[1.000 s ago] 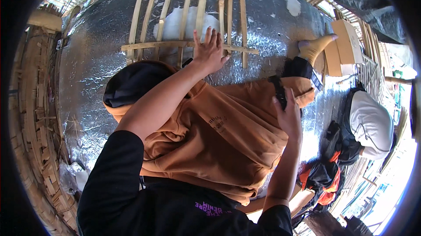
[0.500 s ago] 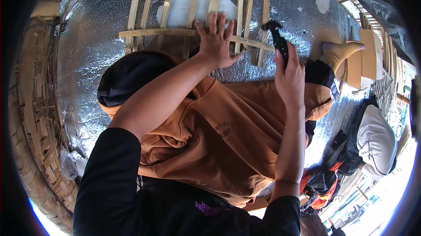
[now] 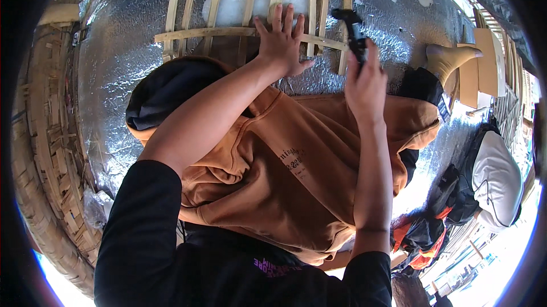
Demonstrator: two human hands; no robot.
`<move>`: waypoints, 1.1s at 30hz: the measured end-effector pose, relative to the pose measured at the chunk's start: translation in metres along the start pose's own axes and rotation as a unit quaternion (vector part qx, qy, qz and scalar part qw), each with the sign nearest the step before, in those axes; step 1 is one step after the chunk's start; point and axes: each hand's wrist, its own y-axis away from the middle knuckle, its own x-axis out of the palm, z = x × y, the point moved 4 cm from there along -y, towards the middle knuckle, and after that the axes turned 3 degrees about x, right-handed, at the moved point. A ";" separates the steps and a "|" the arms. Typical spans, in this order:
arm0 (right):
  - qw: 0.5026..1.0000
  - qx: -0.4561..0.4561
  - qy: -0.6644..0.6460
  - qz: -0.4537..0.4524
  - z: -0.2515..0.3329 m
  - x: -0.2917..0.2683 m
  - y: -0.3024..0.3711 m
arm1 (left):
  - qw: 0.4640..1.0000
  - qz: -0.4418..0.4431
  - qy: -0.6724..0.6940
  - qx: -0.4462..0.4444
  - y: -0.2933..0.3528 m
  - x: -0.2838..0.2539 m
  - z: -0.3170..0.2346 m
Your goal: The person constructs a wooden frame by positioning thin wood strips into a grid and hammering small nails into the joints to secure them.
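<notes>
Against the silver foil surface (image 3: 114, 79), my left hand (image 3: 283, 42) is pressing flat, fingers spread wide, on the pale bamboo slat frame (image 3: 228, 32). My right hand (image 3: 364, 82) is gripping a black tool (image 3: 353, 33), its head touching a vertical slat. Brown cardboard pieces (image 3: 478, 67) are lying at the right; an orange hoodie (image 3: 273, 181) is bearing small dark print.

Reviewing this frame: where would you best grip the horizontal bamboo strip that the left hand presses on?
Probably the bare stretch of the horizontal bamboo strip, left of the left hand. It is thin and flat against the foil-covered surface, so pinch its edges from the front, between the upright slats.
</notes>
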 end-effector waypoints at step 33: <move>0.996 -0.002 -0.080 -0.028 -0.015 0.007 -0.012 | 0.998 -0.057 -0.010 0.004 -0.001 0.012 -0.002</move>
